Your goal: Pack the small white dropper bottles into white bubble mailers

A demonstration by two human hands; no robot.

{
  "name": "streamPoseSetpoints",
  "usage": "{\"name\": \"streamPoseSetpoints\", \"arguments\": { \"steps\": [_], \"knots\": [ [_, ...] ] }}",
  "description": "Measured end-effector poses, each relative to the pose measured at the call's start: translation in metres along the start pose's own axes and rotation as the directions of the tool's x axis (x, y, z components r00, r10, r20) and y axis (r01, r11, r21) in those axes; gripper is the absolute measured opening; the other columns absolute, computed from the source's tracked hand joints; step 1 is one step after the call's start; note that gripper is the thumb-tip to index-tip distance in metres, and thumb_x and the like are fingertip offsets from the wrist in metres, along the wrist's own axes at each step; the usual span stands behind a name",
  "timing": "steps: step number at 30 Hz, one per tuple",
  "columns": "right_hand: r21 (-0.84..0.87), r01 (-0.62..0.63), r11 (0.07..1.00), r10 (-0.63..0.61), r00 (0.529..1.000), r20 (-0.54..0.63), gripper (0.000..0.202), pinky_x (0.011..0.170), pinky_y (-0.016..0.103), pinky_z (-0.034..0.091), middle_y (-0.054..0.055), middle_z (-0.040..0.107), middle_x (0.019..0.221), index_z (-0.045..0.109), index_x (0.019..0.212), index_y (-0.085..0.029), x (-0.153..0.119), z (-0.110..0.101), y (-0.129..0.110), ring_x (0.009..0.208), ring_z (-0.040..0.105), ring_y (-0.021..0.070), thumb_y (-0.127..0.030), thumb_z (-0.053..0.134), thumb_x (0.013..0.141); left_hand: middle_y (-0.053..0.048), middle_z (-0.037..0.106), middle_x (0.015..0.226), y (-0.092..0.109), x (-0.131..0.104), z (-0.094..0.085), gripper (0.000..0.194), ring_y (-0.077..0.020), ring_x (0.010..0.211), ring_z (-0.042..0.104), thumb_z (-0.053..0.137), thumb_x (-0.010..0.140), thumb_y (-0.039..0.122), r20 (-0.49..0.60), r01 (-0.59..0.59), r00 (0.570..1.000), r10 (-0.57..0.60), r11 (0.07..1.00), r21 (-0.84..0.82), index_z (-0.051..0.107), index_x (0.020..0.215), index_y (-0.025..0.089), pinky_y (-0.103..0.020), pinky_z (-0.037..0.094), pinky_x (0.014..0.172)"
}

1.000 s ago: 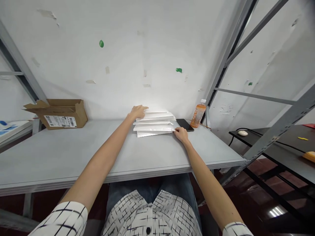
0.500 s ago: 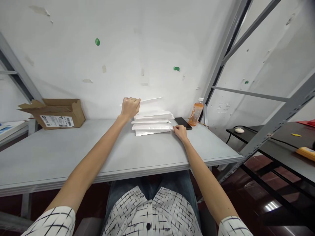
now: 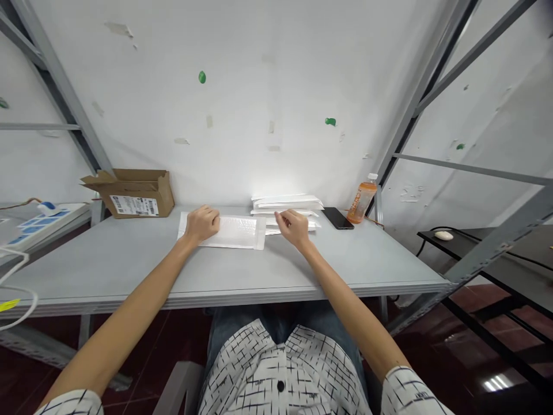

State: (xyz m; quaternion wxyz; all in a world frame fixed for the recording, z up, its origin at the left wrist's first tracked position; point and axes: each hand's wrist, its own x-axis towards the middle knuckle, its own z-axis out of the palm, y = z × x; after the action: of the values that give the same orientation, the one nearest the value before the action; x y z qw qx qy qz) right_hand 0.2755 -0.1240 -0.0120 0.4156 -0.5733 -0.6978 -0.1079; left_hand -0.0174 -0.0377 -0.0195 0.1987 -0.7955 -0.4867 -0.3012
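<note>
The 2 arms reach forward, forearms bare below patterned sleeves [image 3: 412, 393]. The left arm [image 3: 140, 302] slants inward to the left hand [image 3: 203, 223], its back turned up and its fingers curled under, fingertips hidden. The right arm [image 3: 349, 311] angles inward to the right hand [image 3: 294, 226], fingers bent, thumb side toward the left. The 2 hands sit apart, at nearly equal reach.

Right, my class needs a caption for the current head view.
Left hand at a white padded envelope, right hand near the envelope stack, grey table below.
</note>
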Motion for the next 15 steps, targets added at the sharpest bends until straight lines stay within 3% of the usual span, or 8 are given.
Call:
{"name": "streamPoseSetpoints", "arguments": {
  "steps": [2, 5, 10, 12, 15],
  "knots": [
    [0.016, 0.017, 1.000, -0.019, 0.995, 0.097, 0.034, 0.063, 0.025, 0.035, 0.005, 0.069, 0.077, 0.070, 0.084, -0.019, 0.000, 0.014, -0.016, 0.067, 0.058, 0.0144, -0.040, 0.048, 0.098, -0.011, 0.069, 0.078, 0.002, -0.001, 0.003, 0.023, -0.0261, 0.086, 0.062, 0.045, 0.079, 0.016, 0.090, 0.047, 0.995, -0.048, 0.999, 0.016, 0.065, 0.068, 0.019, -0.035, 0.039, 0.065],
    [-0.017, 0.016, 1.000, -0.012, 0.974, 0.227, 0.020, 0.063, 0.025, 0.033, 0.003, 0.072, 0.081, 0.072, 0.095, -0.021, -0.003, 0.027, -0.023, 0.073, 0.061, 0.0160, -0.032, 0.055, 0.093, -0.011, 0.073, 0.088, 0.009, -0.002, 0.009, 0.026, -0.0275, 0.095, 0.063, 0.045, 0.081, 0.016, 0.184, 0.052, 0.982, -0.050, 0.999, -0.003, 0.071, 0.077, 0.019, -0.036, 0.044, 0.072],
    [-0.020, 0.059, 0.998, -0.043, 0.888, 0.458, 0.015, 0.063, 0.025, 0.034, 0.003, 0.073, 0.085, 0.073, 0.085, -0.019, -0.012, 0.032, -0.014, 0.078, 0.061, 0.0167, -0.018, 0.059, 0.085, -0.009, 0.075, 0.109, 0.012, 0.000, 0.015, 0.027, -0.0276, 0.109, 0.062, 0.051, 0.079, 0.020, 0.294, 0.065, 0.956, -0.014, 0.984, -0.166, 0.076, 0.091, 0.020, -0.036, 0.047, 0.094],
    [-0.005, 0.031, 1.000, -0.025, 0.870, 0.492, 0.014, 0.063, 0.025, 0.034, 0.003, 0.073, 0.083, 0.074, 0.082, -0.019, -0.012, 0.032, -0.013, 0.078, 0.061, 0.0162, -0.018, 0.060, 0.084, -0.006, 0.074, 0.113, 0.007, 0.001, 0.012, 0.026, -0.0265, 0.111, 0.063, 0.054, 0.082, 0.030, 0.368, 0.124, 0.930, -0.014, 0.953, -0.278, 0.077, 0.092, 0.021, -0.033, 0.046, 0.098],
    [0.016, -0.024, 1.000, 0.012, 0.864, 0.503, 0.013, 0.063, 0.024, 0.034, 0.001, 0.073, 0.082, 0.074, 0.081, -0.020, -0.010, 0.033, -0.013, 0.077, 0.061, 0.0155, -0.021, 0.062, 0.085, -0.004, 0.072, 0.122, 0.000, 0.001, 0.004, 0.041, -0.0270, 0.116, 0.062, 0.059, 0.081, 0.056, 0.533, 0.212, 0.845, 0.047, 0.885, -0.415, 0.077, 0.101, 0.024, -0.031, 0.044, 0.102]
  ]
}}
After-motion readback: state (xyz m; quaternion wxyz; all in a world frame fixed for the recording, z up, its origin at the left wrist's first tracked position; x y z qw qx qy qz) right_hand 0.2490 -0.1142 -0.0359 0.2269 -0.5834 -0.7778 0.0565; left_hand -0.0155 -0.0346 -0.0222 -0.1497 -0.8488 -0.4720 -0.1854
